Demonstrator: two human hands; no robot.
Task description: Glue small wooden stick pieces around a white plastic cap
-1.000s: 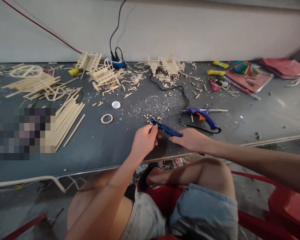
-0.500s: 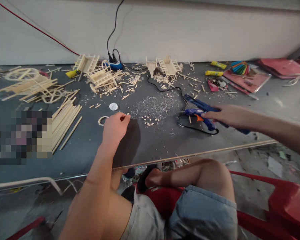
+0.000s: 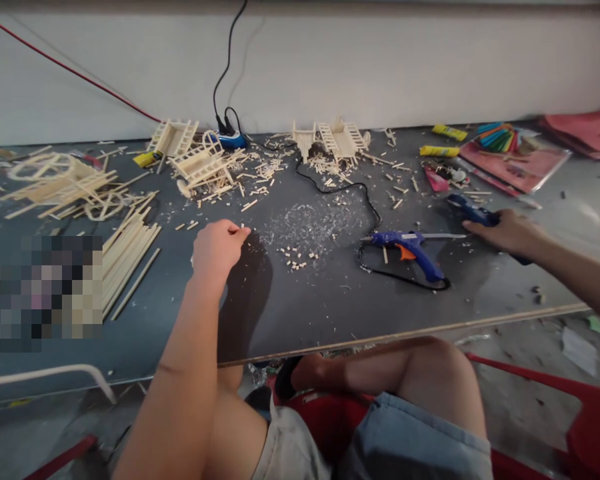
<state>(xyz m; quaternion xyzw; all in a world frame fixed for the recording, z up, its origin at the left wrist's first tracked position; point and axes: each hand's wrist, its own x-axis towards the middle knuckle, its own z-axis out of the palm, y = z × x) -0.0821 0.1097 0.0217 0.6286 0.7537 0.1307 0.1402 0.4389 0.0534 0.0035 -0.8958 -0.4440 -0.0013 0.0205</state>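
My left hand (image 3: 216, 250) is over the grey tabletop, its thumb and fingers pinched together. A tiny pale piece shows at its fingertips, perhaps a bit of cut stick. To the right, my right hand (image 3: 513, 233) grips a long dark-blue hand tool (image 3: 473, 211); its exact kind is unclear. Between the hands lies a blue glue gun (image 3: 405, 241) with an orange trigger and a glue stick in its back. Small cut stick pieces (image 3: 295, 259) are scattered to the right of my left hand.
Stick-built models (image 3: 203, 163) and loose offcuts line the back, near a blue power socket (image 3: 233, 140). Long wooden sticks (image 3: 133, 263) lie at left. Yellow tubes (image 3: 439, 151) and a pink packet (image 3: 517, 167) are at right. The glue gun's black cord (image 3: 330, 190) crosses the table.
My right hand has carried the blue tool rightward, away from above the glue gun. My left hand has shifted slightly left; the stick ring and white disc near it are now hidden.
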